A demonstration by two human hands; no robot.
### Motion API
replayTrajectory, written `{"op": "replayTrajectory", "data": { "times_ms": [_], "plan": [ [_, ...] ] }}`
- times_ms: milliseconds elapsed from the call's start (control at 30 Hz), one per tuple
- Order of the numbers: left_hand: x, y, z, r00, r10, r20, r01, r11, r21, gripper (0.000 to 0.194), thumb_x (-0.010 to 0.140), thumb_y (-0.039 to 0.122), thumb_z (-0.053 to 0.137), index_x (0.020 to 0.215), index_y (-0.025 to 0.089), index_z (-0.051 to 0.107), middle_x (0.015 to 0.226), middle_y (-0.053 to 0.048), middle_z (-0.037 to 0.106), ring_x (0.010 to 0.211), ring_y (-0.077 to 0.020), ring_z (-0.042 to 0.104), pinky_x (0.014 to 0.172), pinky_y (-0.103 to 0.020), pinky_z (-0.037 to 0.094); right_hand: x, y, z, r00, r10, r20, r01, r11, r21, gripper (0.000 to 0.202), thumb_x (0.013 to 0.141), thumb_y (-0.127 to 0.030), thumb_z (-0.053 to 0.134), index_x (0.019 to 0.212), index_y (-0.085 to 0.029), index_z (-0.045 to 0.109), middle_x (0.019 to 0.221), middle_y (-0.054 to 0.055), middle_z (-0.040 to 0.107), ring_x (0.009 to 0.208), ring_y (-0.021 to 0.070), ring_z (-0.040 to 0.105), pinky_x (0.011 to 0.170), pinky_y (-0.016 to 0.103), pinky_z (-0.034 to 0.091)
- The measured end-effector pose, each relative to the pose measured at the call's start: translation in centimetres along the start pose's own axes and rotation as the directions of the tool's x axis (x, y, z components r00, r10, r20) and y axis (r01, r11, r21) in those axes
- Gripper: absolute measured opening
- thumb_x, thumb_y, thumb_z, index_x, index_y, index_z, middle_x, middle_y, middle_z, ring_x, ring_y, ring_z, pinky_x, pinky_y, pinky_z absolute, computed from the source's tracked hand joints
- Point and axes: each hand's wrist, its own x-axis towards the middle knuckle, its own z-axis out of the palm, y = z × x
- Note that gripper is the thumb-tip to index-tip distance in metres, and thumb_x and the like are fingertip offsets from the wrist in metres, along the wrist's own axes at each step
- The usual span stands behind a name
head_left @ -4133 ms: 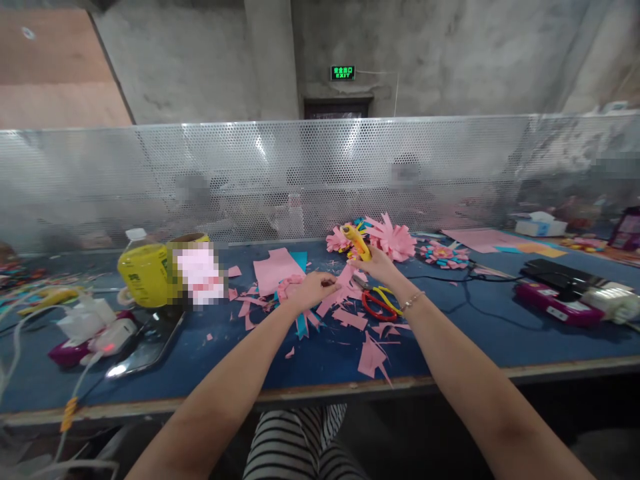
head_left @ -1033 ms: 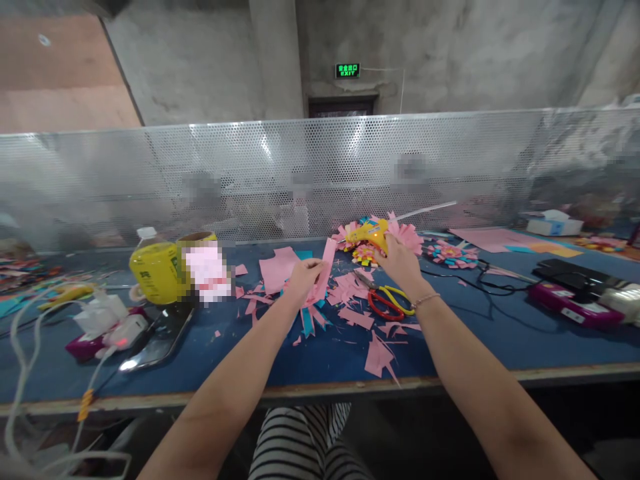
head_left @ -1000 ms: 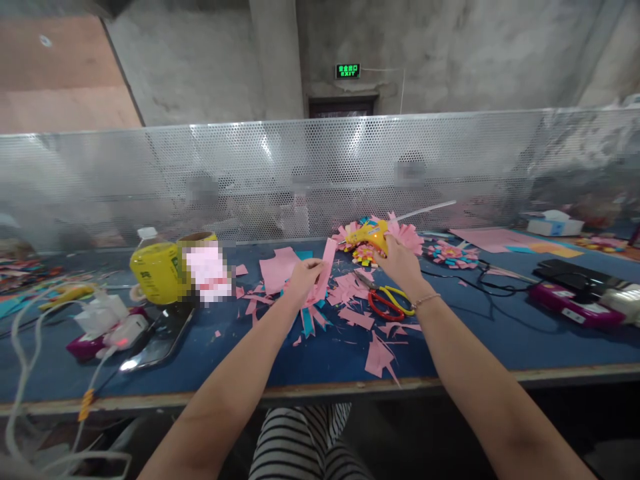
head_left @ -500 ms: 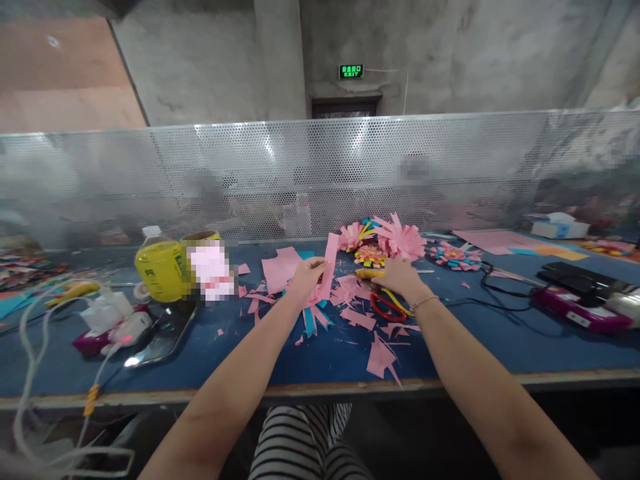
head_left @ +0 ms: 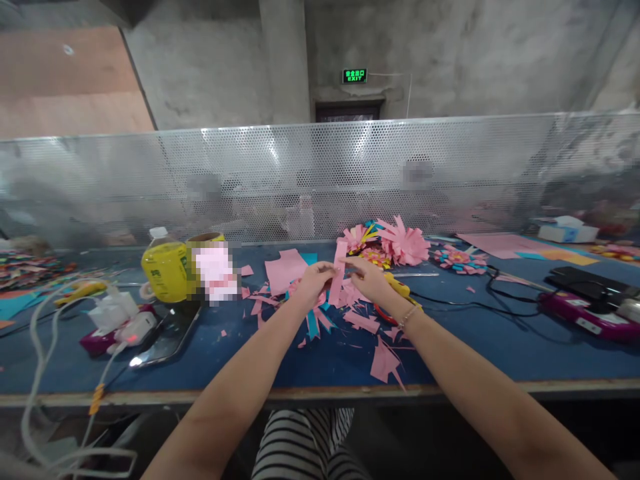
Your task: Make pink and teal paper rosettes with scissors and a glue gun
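A pink paper strip (head_left: 339, 275) stands upright between my hands. My left hand (head_left: 316, 281) is closed, pinching the strip at its left edge. My right hand (head_left: 373, 281) has its fingertips on the strip's right side, closed on it; the thumb is partly hidden. Under my right wrist lie a yellow tool (head_left: 399, 285), perhaps a glue gun, and red-handled scissors (head_left: 384, 314), partly covered. Below the strip is a pink and blue paper flower (head_left: 314, 321), partly hidden by my left hand. Pink paper scraps (head_left: 363, 321) surround it.
Finished paper flowers (head_left: 404, 241) lie behind my right hand. Pink sheets (head_left: 285, 270) lie behind my left. A yellow-labelled bottle (head_left: 165, 270), a phone (head_left: 167, 337) and a power strip (head_left: 100, 339) stand left. Another purple power strip (head_left: 575, 313) is at right. A perforated metal screen (head_left: 330, 177) closes the back.
My right hand has left the yellow tool and moved left to the pink paper strip. My left hand still holds the strip. The view has shifted slightly.
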Motion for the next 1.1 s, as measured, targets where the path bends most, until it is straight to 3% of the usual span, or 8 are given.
{"op": "replayTrajectory", "data": {
  "times_ms": [233, 333, 467, 700, 867, 1100],
  "plan": [
    [-0.17, 0.29, 0.16, 0.999, 0.024, -0.037, -0.026, 0.999, -0.030, 0.022, 0.055, 0.019, 0.056, 0.074, 0.018, 0.047, 0.050, 0.007, 0.050, 0.043, -0.0070, 0.047, 0.044, -0.018, 0.035, 0.28, 0.31, 0.45, 0.993, 0.118, -0.012, -0.113, 0.974, 0.196, 0.047, 0.059, -0.003, 0.034, 0.099, -0.015, 0.058, 0.100, 0.006, 0.061, 0.091, 0.0141, 0.057, 0.080, 0.031, 0.047],
    [-0.07, 0.41, -0.04, 0.996, 0.094, 0.011, -0.093, 0.993, -0.069, 0.022, 0.054, 0.014, 0.049, 0.076, 0.018, 0.048, 0.055, 0.004, 0.056, 0.048, -0.0083, 0.052, 0.047, -0.020, 0.039, 0.45, 0.64, 0.45, 0.978, 0.208, 0.020, -0.203, 0.926, 0.318, 0.049, 0.059, -0.002, 0.034, 0.101, -0.013, 0.056, 0.101, 0.008, 0.061, 0.091, 0.0139, 0.058, 0.076, 0.029, 0.049],
    [-0.01, 0.36, -0.15, 0.981, 0.154, 0.117, -0.159, 0.987, 0.035, 0.025, 0.051, 0.009, 0.053, 0.075, 0.014, 0.056, 0.069, 0.000, 0.062, 0.059, -0.0096, 0.056, 0.054, -0.021, 0.043, 0.59, 0.84, 0.18, 0.969, 0.245, 0.014, -0.238, 0.923, 0.303, 0.040, 0.061, -0.005, 0.043, 0.097, -0.014, 0.058, 0.099, 0.008, 0.062, 0.088, 0.0152, 0.059, 0.077, 0.031, 0.048],
    [0.14, 0.08, -0.05, 0.975, 0.208, 0.079, -0.216, 0.969, 0.123, 0.019, 0.057, 0.026, 0.065, 0.069, 0.013, 0.060, 0.059, 0.001, 0.057, 0.054, -0.0082, 0.051, 0.054, -0.021, 0.042, 0.48, 0.84, 0.25, 0.977, 0.213, -0.019, -0.195, 0.925, 0.327, 0.026, 0.067, -0.020, 0.053, 0.092, -0.017, 0.060, 0.092, 0.006, 0.063, 0.085, 0.0160, 0.059, 0.076, 0.031, 0.047],
    [0.17, 0.25, -0.23, 0.958, 0.280, 0.067, -0.287, 0.940, 0.184, 0.023, 0.059, 0.034, 0.064, 0.060, 0.013, 0.056, 0.045, 0.005, 0.045, 0.041, -0.0045, 0.039, 0.042, -0.018, 0.031, 0.46, 0.73, 0.50, 0.973, 0.222, -0.071, -0.192, 0.937, 0.293, 0.024, 0.066, -0.030, 0.056, 0.086, -0.016, 0.061, 0.082, 0.006, 0.063, 0.076, 0.0166, 0.058, 0.069, 0.032, 0.047],
    [0.03, 0.22, -0.27, 0.963, 0.255, 0.081, -0.268, 0.922, 0.278, 0.026, 0.062, 0.038, 0.061, 0.060, 0.013, 0.056, 0.043, 0.005, 0.041, 0.040, -0.0051, 0.036, 0.039, -0.019, 0.027, 0.31, 0.44, 0.67, 0.972, 0.224, -0.076, -0.181, 0.911, 0.370, 0.023, 0.065, -0.032, 0.057, 0.082, -0.017, 0.059, 0.078, 0.004, 0.062, 0.074, 0.0164, 0.057, 0.067, 0.031, 0.046]
  ]
}}
